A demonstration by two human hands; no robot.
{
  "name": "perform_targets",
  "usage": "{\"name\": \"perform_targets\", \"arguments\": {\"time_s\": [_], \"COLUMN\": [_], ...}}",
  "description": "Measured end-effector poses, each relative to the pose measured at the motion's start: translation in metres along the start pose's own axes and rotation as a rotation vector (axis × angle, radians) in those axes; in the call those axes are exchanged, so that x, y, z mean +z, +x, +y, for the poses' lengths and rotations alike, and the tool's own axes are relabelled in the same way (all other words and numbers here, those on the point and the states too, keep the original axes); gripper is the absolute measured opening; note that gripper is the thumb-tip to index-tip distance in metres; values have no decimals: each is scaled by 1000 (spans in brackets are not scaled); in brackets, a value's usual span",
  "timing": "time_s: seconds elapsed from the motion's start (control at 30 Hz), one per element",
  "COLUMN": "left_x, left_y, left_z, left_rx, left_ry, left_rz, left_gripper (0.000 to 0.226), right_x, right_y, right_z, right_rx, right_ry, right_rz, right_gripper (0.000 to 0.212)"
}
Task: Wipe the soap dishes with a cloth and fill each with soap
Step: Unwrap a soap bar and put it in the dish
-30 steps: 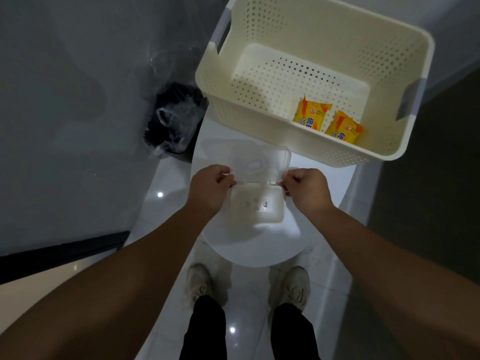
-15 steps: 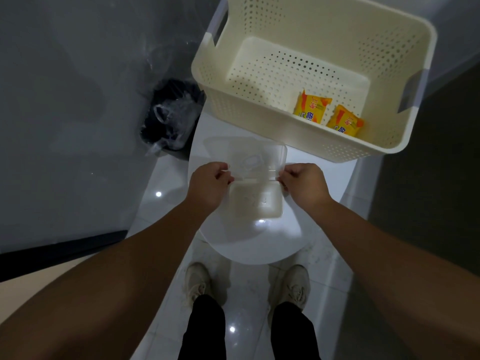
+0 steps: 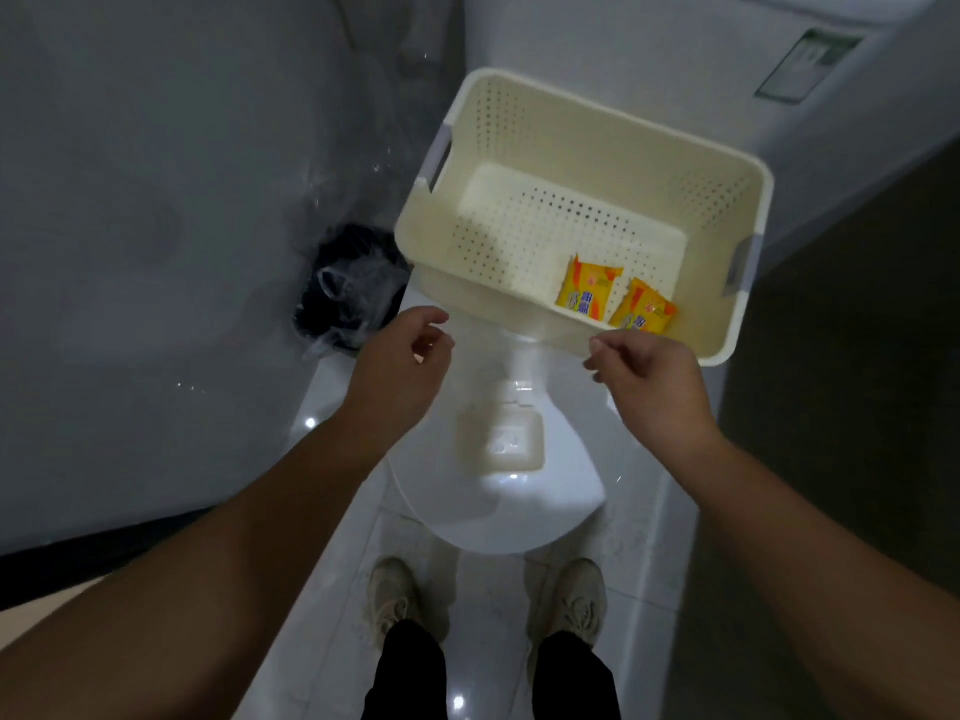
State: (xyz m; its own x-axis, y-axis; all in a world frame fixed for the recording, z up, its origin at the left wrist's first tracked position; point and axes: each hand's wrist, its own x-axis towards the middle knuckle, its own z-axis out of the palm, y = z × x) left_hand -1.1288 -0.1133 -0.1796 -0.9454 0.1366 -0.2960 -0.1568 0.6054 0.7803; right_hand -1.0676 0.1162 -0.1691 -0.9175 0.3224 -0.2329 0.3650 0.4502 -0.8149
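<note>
Bare forearms (image 3: 291, 491), black trousers (image 3: 405, 672), 2 beige sneakers (image 3: 392, 597)

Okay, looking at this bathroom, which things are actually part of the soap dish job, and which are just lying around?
Part of the job:
- clear plastic soap dish, on the white toilet lid
- two orange-yellow soap packets
- cream perforated plastic basket holding them

Just lying about:
- black waste bin with clear liner
- green-and-white wall sign

No cloth is in view.
</note>
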Motion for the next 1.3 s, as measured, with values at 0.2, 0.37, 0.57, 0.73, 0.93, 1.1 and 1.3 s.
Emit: {"name": "perform_targets", "arguments": {"time_s": [0.2,0.37,0.57,0.73,0.93,1.1,1.3], "left_x": [-22,-12,-1,5,9,14,9], "left_y": [18,40,63,73,79,76,72], "left_z": [58,70,66,67,69,72,88], "left_rx": [212,279,282,308,330,337,237], "left_ry": [123,205,212,195,143,113,-98], "left_rz": [65,53,43,47,51,55,89], "left_gripper": [26,29,30,31,31,29,23], "right_x": [-38,-23,12,32,38,32,-5], "right_y": [61,127,160,177,184,184,165], "right_z": [-40,-24,3,17,24,24,-17], "right_rx": [-41,192,289,270,236,240,-24], "right_ry": [-207,-549,-702,-793,-736,-586,-606], "right_rz": [24,-175,-334,-405,-319,-283,-241], "right_gripper": [17,44,47,64,67,76,37]}}
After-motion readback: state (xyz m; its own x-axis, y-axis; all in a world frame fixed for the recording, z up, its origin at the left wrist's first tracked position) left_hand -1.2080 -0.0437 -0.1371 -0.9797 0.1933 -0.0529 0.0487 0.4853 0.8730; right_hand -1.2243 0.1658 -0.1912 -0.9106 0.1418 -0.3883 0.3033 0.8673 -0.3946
